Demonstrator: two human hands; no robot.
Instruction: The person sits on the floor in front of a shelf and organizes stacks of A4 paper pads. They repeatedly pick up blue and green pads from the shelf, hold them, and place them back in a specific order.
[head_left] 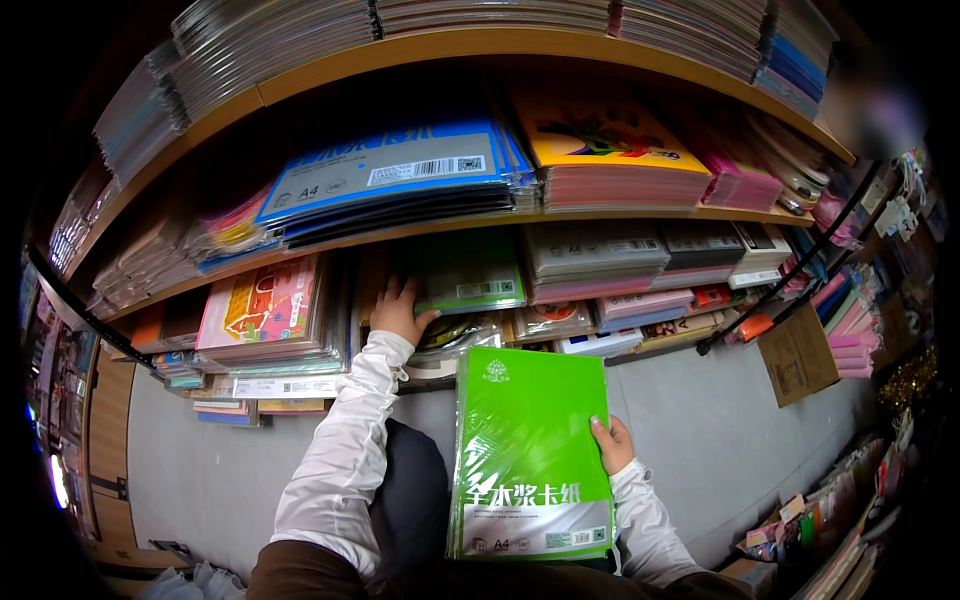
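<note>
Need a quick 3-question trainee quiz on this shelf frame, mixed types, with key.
1. True or false: the right hand holds the green pack of card paper by its right edge.
2. Where is the left hand? A) on the grey floor B) reaching into the lower shelf beside a green pack C) on the top shelf
3. Fill in: the stack on the middle shelf directly above the left hand has a ____ cover.

Key: 1 true; 2 B; 3 blue. The left hand's grip cannot be judged; its fingers are hidden among the stacks.
</note>
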